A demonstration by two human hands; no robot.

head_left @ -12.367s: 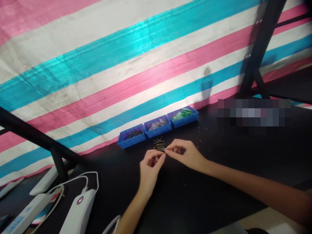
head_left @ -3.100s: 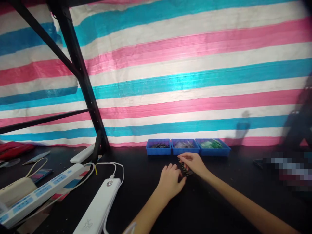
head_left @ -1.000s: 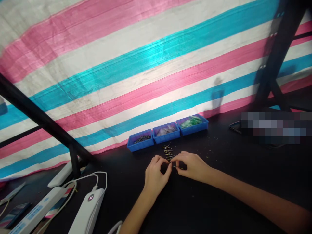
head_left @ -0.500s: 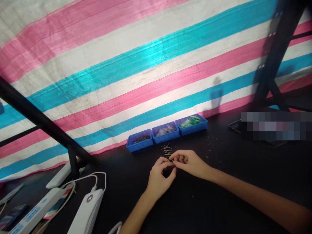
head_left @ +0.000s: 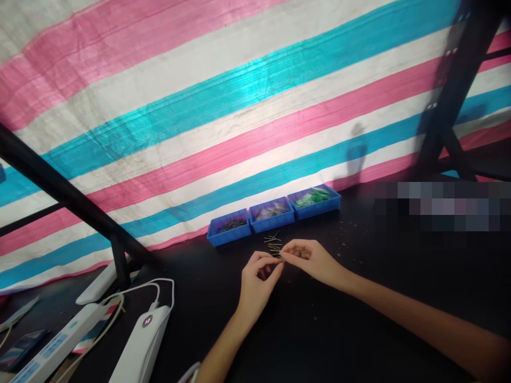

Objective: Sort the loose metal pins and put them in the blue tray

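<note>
My left hand [head_left: 258,284] is low over the black table, thumb and forefinger pinched together. The fingertips of my right hand [head_left: 310,259] are pinched too and meet the left fingertips. Whatever lies between them is too small and covered to make out. Just beyond my fingers is a loose group of thin, brass-coloured pin-like pieces [head_left: 273,247]. Behind them stands a blue tray [head_left: 216,240] with dark thin pieces in it. A middle blue tray [head_left: 275,225] holds clear plastic bags, and a third blue tray [head_left: 319,210] holds green ones.
A white power bank [head_left: 138,346] with a cable and a white power strip [head_left: 59,340] lie at the left. Black frame posts [head_left: 75,197] rise on both sides before a striped tarp [head_left: 239,133]. Small specks dot the table at right, near a blurred-out patch.
My left thumb and forefinger have closed from a wider gap into a pinch. Both hands have shifted slightly, and the fingertips now meet. The trays have stayed put.
</note>
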